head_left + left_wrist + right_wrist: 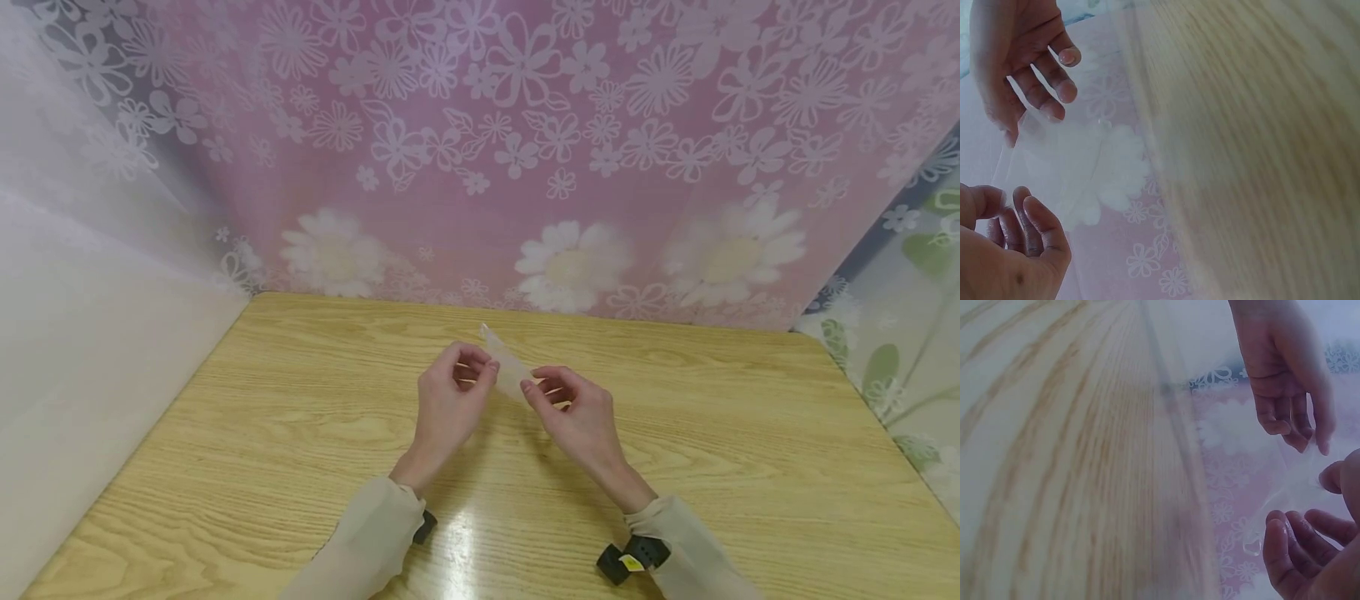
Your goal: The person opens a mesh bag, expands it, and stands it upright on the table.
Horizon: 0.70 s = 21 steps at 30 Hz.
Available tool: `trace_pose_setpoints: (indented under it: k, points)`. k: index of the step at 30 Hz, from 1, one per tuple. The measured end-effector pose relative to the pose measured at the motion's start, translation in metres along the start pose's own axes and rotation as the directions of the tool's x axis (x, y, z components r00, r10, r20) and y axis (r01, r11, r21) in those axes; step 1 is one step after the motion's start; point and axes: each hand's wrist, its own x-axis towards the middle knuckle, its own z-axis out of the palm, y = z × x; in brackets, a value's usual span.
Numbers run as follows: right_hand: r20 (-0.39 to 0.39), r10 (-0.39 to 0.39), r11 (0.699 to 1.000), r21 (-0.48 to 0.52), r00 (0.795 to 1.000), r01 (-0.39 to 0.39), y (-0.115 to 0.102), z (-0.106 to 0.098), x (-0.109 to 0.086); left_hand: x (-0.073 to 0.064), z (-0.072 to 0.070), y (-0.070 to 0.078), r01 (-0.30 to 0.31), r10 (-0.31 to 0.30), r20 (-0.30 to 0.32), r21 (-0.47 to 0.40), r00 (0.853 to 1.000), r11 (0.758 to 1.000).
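A thin, see-through plastic bag or sheet (pixel 508 371) is held up over the middle of the table, slanting from upper left to lower right in the head view. My left hand (pixel 452 400) pinches its left edge between thumb and fingers. On the other side, my right hand (pixel 583 421) pinches the lower right part with thumb and index finger, its other fingers loosely bent. In the left wrist view the clear film (pixel 1044 165) stretches between both hands. Its outline blends into the pale flowers behind it in both wrist views.
A wood-grain table (pixel 300 450) lies under both hands. Behind it hangs a pink curtain (pixel 465 242) with white flowers. White cloth (pixel 97 333) borders the left side, leaf-patterned cloth (pixel 922 333) the right. Black wrist straps (pixel 647 552) sit over pale sleeves (pixel 367 533).
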Motion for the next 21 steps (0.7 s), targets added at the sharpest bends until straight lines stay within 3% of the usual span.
trace_pose_setpoints:
  k: [4, 8, 13, 21]
  points:
    - [0.011, 0.022, 0.996, 0.087, 1.0, -0.023, 0.001, 0.0011, 0.0002, -0.0003, 0.0015, 0.0009, 0.017, -0.016, 0.021, -0.016, 1.0, 1.0]
    - [-0.025, 0.032, 0.979, 0.204, 0.999, -0.027, 0.0005, 0.0006, 0.0005, -0.002, 0.0011, 0.0009, 0.013, -0.014, 0.09, 0.008, 0.996, 1.0]
    - [-0.107, 0.029, 0.975, 0.224, 0.994, -0.004, -0.0007, -0.0011, 0.0009, -0.0038, -0.0007, -0.0003, -0.018, 0.005, 0.162, 0.08, 0.987, 0.997]
    - [-0.173, -0.063, 0.981, 0.171, 0.983, 0.093, 0.0005, -0.0036, 0.0018, -0.0044, -0.0004, -0.0006, -0.092, 0.074, 0.116, 0.153, 0.99, 0.984]
